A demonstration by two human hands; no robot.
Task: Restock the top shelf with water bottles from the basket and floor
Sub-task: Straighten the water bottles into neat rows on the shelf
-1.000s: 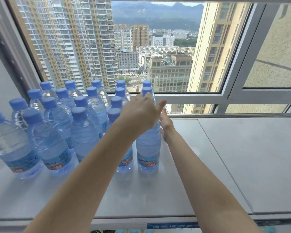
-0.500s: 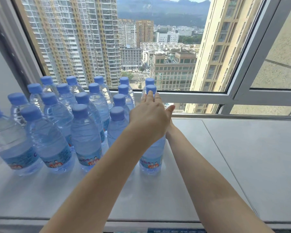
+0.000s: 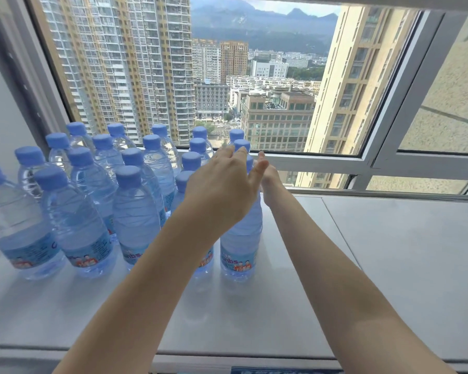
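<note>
On top shelf [image 3: 389, 265], left hand [image 3: 222, 190] spread over rightmost bottle [image 3: 239, 238], gripping nothing. Right hand [image 3: 270, 182] behind bottle, grip unclear. Risk: nudge topples packed neighbours.

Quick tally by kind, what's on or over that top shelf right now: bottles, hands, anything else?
Water bottles, blue-capped: 19 in view (the left hand may hide another)
Hands: 2, counting the right hand
Total: 21, nothing else on the shelf
</note>
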